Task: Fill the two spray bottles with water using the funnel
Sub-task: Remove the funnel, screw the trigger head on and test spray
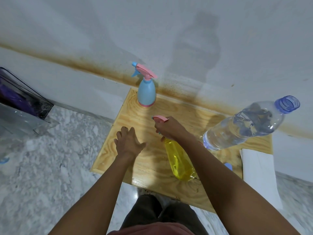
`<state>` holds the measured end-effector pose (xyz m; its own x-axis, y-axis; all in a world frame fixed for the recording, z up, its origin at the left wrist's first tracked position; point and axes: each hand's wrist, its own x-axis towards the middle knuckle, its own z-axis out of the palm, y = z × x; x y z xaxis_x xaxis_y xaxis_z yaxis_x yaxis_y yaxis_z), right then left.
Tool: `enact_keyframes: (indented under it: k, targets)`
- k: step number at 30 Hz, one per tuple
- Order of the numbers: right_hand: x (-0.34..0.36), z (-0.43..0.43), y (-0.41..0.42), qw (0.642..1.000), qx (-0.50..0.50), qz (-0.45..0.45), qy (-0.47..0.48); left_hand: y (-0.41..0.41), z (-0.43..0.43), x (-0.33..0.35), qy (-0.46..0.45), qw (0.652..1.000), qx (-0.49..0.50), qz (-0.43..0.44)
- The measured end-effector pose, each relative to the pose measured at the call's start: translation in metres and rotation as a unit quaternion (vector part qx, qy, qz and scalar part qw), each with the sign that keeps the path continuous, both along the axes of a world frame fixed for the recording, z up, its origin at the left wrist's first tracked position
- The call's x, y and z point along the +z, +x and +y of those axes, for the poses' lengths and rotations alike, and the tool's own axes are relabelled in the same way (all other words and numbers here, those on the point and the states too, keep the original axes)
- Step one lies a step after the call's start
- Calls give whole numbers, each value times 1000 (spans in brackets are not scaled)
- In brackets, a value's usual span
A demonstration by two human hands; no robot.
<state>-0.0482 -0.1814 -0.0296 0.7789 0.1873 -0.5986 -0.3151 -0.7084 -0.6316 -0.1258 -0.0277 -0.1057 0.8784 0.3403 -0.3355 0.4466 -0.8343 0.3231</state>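
Over a pale wooden board (108,155), the left hand (128,143) is being held open, fingers spread. A blue plastic spray bottle (146,94) is being left capped behind. The pink head (160,118) of the yellow translucent spray bottle (179,163) is being gripped by the right hand (169,128), a clear uncapped water bottle (242,126) alongside. Filling seemingly unstarted; no funnel seen.

A single head-worn view looks steeply down on the wooden table (149,160) from close above. It faces the wall (84,31) behind that table.
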Motion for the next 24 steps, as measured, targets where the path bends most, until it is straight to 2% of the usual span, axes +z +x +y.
enact_keyframes:
  k: [3,5,7,10,12,16,19,22,24]
  targets:
    - [-1,-2,-5,1000,-9,6,8,0,2,1,-15,1000,-2,10]
    - [2,-5,-9,999,-23,4,25,0,5,0,-52,999,-7,8]
    - [7,-8,-11,998,-24,-7,49,1,9,2,-102,993,-53,9]
    - [19,-13,-13,994,-14,-30,100,-2,10,22,-259,955,-139,44]
    - [29,-16,-14,990,-14,-46,135,-6,-1,40,-342,924,-158,63]
    - [46,-24,-15,972,-5,-114,205,0,-34,62,-382,915,-119,-40]
    - [53,-32,-8,965,3,-168,199,8,-51,72,-383,909,-131,-101]
    - [64,-36,1,952,-18,-211,223,21,-66,80,-415,892,-110,-138]
    - [73,-36,7,942,-24,-265,206,33,-75,81,-425,884,-98,-169]
